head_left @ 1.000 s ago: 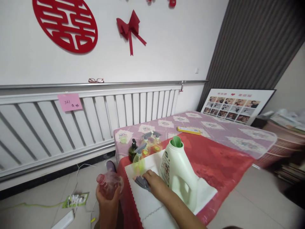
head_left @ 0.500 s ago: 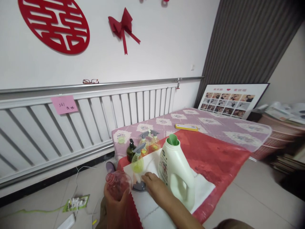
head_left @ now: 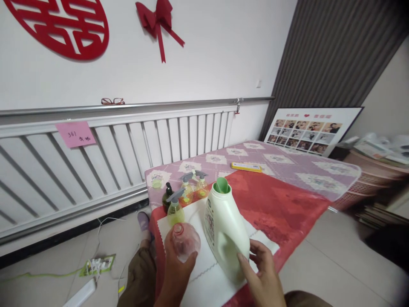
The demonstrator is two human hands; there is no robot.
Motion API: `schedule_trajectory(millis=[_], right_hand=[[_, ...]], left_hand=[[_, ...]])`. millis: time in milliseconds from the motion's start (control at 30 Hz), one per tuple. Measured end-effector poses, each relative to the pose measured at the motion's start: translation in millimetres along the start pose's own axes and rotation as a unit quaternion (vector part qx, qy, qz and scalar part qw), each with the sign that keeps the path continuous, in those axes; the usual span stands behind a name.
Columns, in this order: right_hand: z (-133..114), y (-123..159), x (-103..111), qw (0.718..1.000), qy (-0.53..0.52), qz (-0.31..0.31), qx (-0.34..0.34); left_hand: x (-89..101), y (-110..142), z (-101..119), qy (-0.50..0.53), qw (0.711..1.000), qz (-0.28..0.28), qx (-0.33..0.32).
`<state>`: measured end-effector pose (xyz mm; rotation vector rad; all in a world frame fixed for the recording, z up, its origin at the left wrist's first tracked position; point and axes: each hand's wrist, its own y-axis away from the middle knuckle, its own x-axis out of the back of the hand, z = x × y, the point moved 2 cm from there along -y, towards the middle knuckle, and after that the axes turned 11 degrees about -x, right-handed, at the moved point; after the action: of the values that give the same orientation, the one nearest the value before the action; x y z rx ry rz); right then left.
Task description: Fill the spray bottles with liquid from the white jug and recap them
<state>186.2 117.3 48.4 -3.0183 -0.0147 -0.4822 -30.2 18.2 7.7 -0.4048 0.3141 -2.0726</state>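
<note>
My left hand is closed round a clear, empty-looking spray bottle with no sprayer on its open neck. At the handle of a pale green detergent jug is my right hand, its thumb on one side of the handle and its fingers on the other. The jug stands upright with its mouth open, a green spout showing inside. Just beyond the clear bottle stands a spray bottle of yellow-green liquid with a grey trigger. Two more spray bottles and a dark pump bottle stand behind.
A white cloth lies over a red cover on a table with a flowered purple tablecloth. A yellow box lies farther back. Beyond is a white radiator; a power strip rests on the floor.
My left hand has brought the clear bottle right, over the white cloth. My right hand has left the grey sprayer head and moved to the jug's handle. The sprayer head is now hidden.
</note>
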Motion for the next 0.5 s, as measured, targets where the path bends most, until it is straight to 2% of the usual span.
schedule_trajectory(millis=[100, 200, 333, 500], right_hand=[[-10.2, -6.7, -18.9, 0.998, 0.014, -0.053, -0.037], [-19.9, -16.9, -21.5, 0.996, 0.012, -0.065, -0.052], [-26.7, -36.8, 0.2, 0.999, 0.023, -0.003, -0.043], [-47.7, -55.8, 44.4, 0.999, 0.033, -0.007, -0.020]], left_hand=[[-17.1, 8.7, 0.9, 0.016, 0.998, -0.051, -0.015], [-33.5, 16.4, -3.1, 0.017, 0.996, -0.081, -0.026], [-53.1, 19.7, -15.5, 0.022, 0.994, -0.107, -0.030], [-73.1, 12.2, -25.6, -0.001, 0.994, -0.106, -0.041]])
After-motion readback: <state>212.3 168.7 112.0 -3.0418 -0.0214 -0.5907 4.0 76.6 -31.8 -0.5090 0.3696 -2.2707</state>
